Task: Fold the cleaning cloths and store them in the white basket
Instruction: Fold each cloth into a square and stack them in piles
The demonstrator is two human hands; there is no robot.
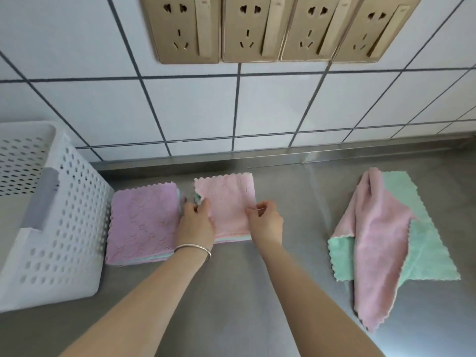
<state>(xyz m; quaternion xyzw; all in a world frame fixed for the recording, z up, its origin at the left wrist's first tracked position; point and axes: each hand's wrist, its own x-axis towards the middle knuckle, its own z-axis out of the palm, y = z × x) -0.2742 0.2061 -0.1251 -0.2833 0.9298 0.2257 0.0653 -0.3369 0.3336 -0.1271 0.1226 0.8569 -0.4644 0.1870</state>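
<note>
A folded pink cloth lies on the steel counter near the wall, a thin green edge showing along its near side. My left hand pinches its left edge, where a bit of green lining peeks out. My right hand pinches its right edge. Left of it sits a stack of folded lilac cloths, touching the white basket at the far left. An unfolded pink and green cloth lies crumpled at the right.
The steel counter meets a white tiled wall at the back. Several gold wall sockets hang above. A silver bangle circles my left wrist. The basket's inside is mostly out of view.
</note>
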